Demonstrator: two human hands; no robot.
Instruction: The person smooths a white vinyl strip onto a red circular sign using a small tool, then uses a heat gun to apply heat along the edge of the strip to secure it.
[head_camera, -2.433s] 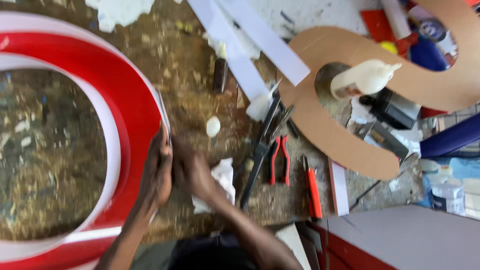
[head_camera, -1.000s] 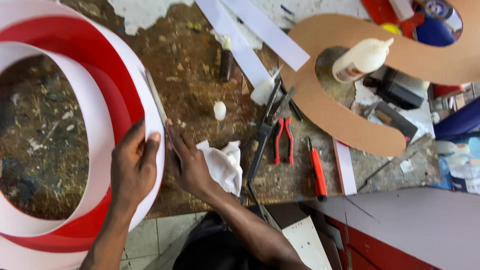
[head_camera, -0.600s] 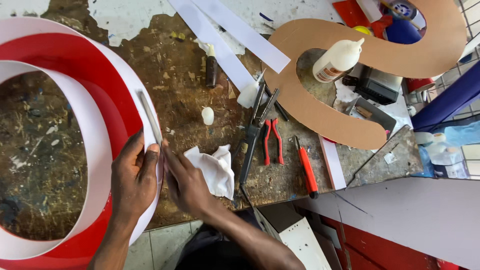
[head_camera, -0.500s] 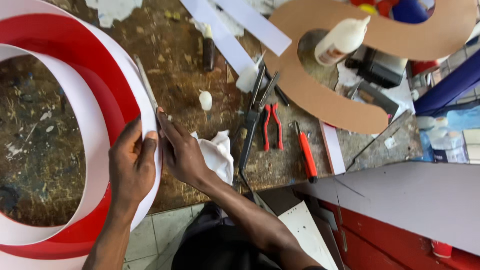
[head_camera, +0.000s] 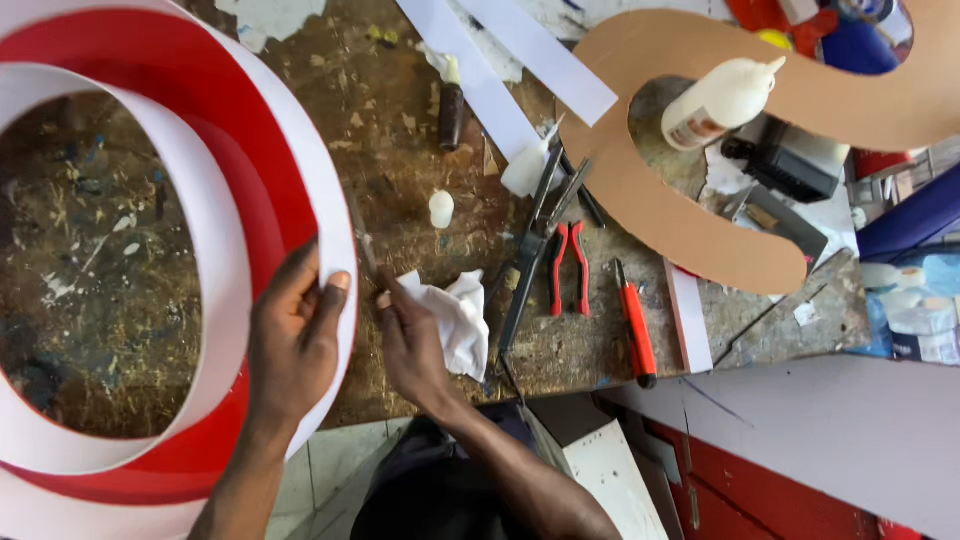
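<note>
A paint-spattered wooden counter (head_camera: 400, 150) stands over pale floor tiles. My left hand (head_camera: 292, 345) lies flat on the white rim of the red-and-white ring (head_camera: 250, 190), fingers (head_camera: 330, 300) spread, thumb hooked over its edge. My right hand (head_camera: 412, 345) pinches a thin blade (head_camera: 362, 240) just beside that rim. A crumpled cloth (head_camera: 455, 315) touches my right hand; red-handled pliers (head_camera: 568, 268) lie beyond.
</note>
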